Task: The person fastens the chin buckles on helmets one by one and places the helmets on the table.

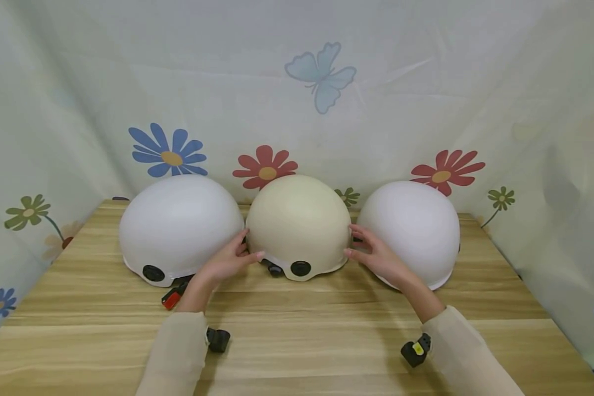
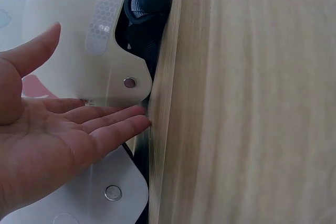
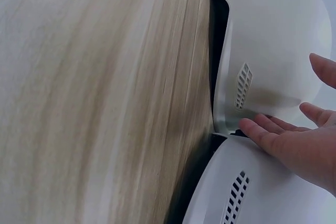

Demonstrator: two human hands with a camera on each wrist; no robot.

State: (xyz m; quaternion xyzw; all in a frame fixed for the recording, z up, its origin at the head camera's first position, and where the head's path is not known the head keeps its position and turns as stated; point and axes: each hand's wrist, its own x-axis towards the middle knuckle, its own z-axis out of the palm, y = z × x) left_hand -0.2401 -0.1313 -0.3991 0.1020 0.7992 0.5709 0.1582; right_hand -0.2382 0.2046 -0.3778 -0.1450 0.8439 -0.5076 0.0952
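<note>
Three helmets stand in a row on the wooden table, domes up. Between my hands is the cream helmet [image 1: 299, 225], with a round black knob low on its near side. My left hand [image 1: 227, 261] reaches along its left side, fingers extended between it and the left white helmet [image 1: 180, 223]. On the other side, my right hand [image 1: 378, 258] has its fingertips at the cream helmet, beside the right white helmet [image 1: 413, 231]. The left wrist view shows that palm [image 2: 58, 135] flat, its fingers straight. Straight fingers also show on the right hand [image 3: 299, 135] in its wrist view.
A red and black buckle [image 1: 171, 298] lies in front of the left white helmet. Black wrist cameras [image 1: 219, 340] hang below both sleeves. Behind the wooden table [image 1: 297, 341] hangs a curtain [image 1: 203, 77] printed with flowers and a butterfly.
</note>
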